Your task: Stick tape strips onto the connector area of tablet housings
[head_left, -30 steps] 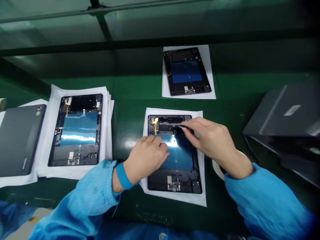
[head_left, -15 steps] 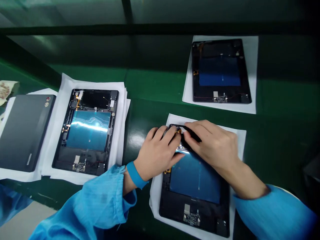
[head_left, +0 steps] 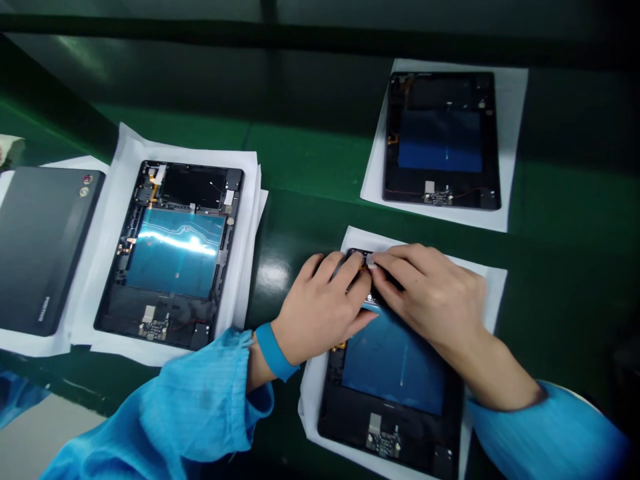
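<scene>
Two bare hands meet over the top-left corner of an open tablet (head_left: 395, 367), which lies directly under the fingers and stretches toward the wearer. The right hand (head_left: 443, 303) pinches a small pale piece (head_left: 370, 261) between thumb and forefinger. The left hand (head_left: 323, 310), with a blue band (head_left: 277, 351) at its wrist, has its fingers bent down just beside that piece, tips near the corner; whether they grip anything cannot be told.

A second ago the hands were apart, the left over the tablet's middle and the right toward its upper right. Now both sets of fingers crowd one corner, so the work appears to centre on that small piece.

Below the fingers, on the near side, a small circuit board (head_left: 384, 441) shows. White sheeting (head_left: 487, 287) lies beneath the tablet on a green table (head_left: 295, 220). Beyond the fingers, to the right, rests a second open tablet (head_left: 440, 143); well left of them, a third (head_left: 173, 257), then a dark closed tablet (head_left: 47, 247).
</scene>
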`<state>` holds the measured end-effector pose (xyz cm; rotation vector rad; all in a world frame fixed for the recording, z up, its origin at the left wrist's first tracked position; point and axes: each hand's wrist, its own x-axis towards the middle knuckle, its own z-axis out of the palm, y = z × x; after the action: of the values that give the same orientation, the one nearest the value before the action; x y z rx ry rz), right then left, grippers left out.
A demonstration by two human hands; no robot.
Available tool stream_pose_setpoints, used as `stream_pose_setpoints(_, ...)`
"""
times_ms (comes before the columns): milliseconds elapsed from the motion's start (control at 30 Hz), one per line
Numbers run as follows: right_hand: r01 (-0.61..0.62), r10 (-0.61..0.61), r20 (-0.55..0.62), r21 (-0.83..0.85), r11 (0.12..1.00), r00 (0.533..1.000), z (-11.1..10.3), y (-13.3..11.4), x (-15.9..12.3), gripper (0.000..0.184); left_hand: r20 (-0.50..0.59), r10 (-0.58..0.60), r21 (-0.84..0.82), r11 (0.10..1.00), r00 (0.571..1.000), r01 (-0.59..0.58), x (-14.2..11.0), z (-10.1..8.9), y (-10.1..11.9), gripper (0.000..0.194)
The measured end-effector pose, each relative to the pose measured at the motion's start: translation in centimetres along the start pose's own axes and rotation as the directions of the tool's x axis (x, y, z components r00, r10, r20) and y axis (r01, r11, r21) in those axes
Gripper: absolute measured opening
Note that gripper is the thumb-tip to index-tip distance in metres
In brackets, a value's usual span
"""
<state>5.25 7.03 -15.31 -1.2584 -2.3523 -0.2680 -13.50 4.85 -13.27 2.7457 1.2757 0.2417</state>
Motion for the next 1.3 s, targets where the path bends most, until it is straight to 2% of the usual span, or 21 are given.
stream_pose_setpoints(133, 0.021, -0.02, 0.046, -0.019, 1.0, 0.999, -0.3, 0.0, 0.3, 0.013, -0.019, 0.006, -0.007, 1.0, 1.0, -0.006, 0.1, 0.0, -0.1, 0.045)
stream_pose_setpoints(200, 0.013, -0.007, 0.135, -0.044, 0.999, 0.991, -0.8, -0.2, 0.7, 0.017, -0.018, 0.004, -0.027, 1.0, 1.0, -0.004, 0.2, 0.0, -0.2, 0.046)
stream_pose_setpoints(267, -0.007, 0.023, 0.289, -0.056, 0.998, 0.957, -1.5, -0.8, 1.4, 0.019, -0.022, -0.005, -0.044, 0.999, 1.0, 0.004, 0.3, 0.0, -0.4, 0.048)
stream_pose_setpoints(333, -0.024, 0.043, 0.431, -0.05, 0.998, 0.901, -2.0, -1.6, 2.2, 0.02, -0.036, -0.013, -0.047, 0.999, 0.999, 0.011, 0.4, -0.1, -0.6, 0.051)
stream_pose_setpoints(400, -0.039, 0.062, 0.49, -0.057, 0.998, 0.87, -2.2, -2.3, 2.7, 0.024, -0.047, -0.014, -0.037, 0.999, 0.999, 0.012, 0.7, 0.0, -0.8, 0.053)
stream_pose_setpoints(467, -0.042, 0.075, 0.494, -0.077, 0.996, 0.866, -2.7, -2.6, 2.4, 0.03, -0.044, -0.005, -0.014, 1.0, 0.999, 0.004, 1.0, 0.0, -1.0, 0.053)
stream_pose_setpoints(533, -0.024, 0.043, 0.444, -0.048, 0.999, 0.895, -4.0, -2.6, 0.6, 0.03, -0.035, 0.007, 0.007, 1.0, 0.999, -0.007, 1.3, -0.1, -1.1, 0.051)
stream_pose_setpoints(567, -0.02, 0.025, 0.38, -0.018, 1.0, 0.925, -5.0, -2.5, -1.0, 0.029, -0.031, 0.009, 0.012, 1.0, 0.999, -0.009, 1.3, -0.1, -1.1, 0.049)
stream_pose_setpoints(633, -0.078, 0.078, 0.167, -0.005, 0.997, 0.983, -7.3, -1.8, -5.3, 0.024, -0.023, 0.009, 0.017, 1.0, 1.0, -0.009, 1.3, -0.2, -1.1, 0.047)
stream_pose_setpoints(667, -0.173, 0.174, 0.029, -0.045, 0.984, 0.984, -8.5, -1.3, -7.7, 0.025, -0.021, 0.01, 0.017, 1.0, 1.0, -0.01, 1.3, -0.2, -1.1, 0.046)
stream_pose_setpoints(700, -0.32, 0.309, -0.098, -0.143, 0.936, 0.946, -9.6, -0.7, -10.3, 0.031, -0.02, 0.013, 0.016, 1.0, 1.0, -0.012, 1.3, -0.2, -1.1, 0.046)
stream_pose_setpoints(733, -0.461, 0.41, -0.232, -0.249, 0.852, 0.882, -10.6, 0.0, -12.7, 0.04, -0.021, 0.015, 0.012, 1.0, 1.0, -0.015, 1.3, -0.2, -1.1, 0.045)
stream_pose_setpoints(767, -0.549, 0.461, -0.313, -0.323, 0.771, 0.83, -11.3, 0.6, -14.8, 0.05, -0.024, 0.018, 0.006, 1.0, 1.0, -0.017, 1.3, -0.2, -1.1, 0.044)
stream_pose_setpoints(833, -0.634, 0.519, -0.365, -0.399, 0.662, 0.772, -12.2, 1.9, -18.0, 0.064, -0.035, 0.018, -0.006, 1.0, 0.999, -0.018, 1.4, -0.2, -1.1, 0.044)
stream_pose_setpoints(933, -0.656, 0.553, -0.353, -0.418, 0.628, 0.754, -12.1, 3.1, -20.0, 0.069, -0.033, 0.014, 0.004, 1.0, 0.999, -0.014, 1.6, -0.2, -1.2, 0.044)
stream_pose_setpoints(1100, -0.673, 0.561, -0.372, -0.402, 0.621, 0.74, -11.4, 4.1, -19.9, 0.058, -0.021, 0.022, 0.041, 0.999, 1.0, -0.021, 1.6, -0.3, -1.2, 0.044)
stream_pose_setpoints(1300, -0.682, 0.563, -0.386, -0.378, 0.626, 0.731, -11.5, 4.2, -20.2, 0.03, -0.054, 0.029, 0.05, 0.998, 0.998, -0.027, 1.5, -0.3, -1.3, 0.044)
